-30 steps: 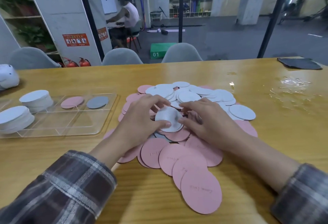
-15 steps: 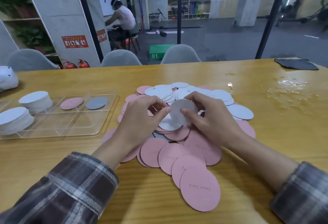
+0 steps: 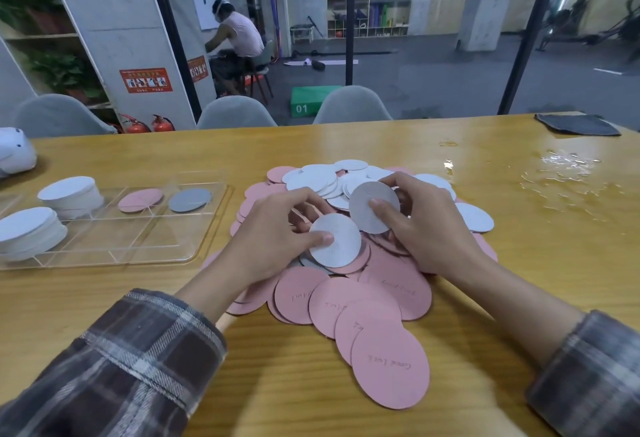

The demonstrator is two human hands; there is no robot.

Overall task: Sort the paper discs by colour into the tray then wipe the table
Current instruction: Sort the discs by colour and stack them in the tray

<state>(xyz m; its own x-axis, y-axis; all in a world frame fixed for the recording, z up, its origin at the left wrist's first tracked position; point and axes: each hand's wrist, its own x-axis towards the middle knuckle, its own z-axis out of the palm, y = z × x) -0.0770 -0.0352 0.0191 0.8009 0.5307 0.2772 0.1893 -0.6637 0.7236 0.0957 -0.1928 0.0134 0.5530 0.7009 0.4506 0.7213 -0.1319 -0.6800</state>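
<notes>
While your left hand (image 3: 273,232) pinches a white disc (image 3: 337,251), your right hand (image 3: 427,225) pinches a grey disc (image 3: 362,216) right beside those fingers, pile (image 3: 381,292) underneath both.

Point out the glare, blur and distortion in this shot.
Head view: light glares off the wet patch at right; the plaid sleeves in the bottom corners are soft; the white disc in the left hand and the tilted disc in the right hand are sharp; the wide lens leans the outer window posts.
</notes>
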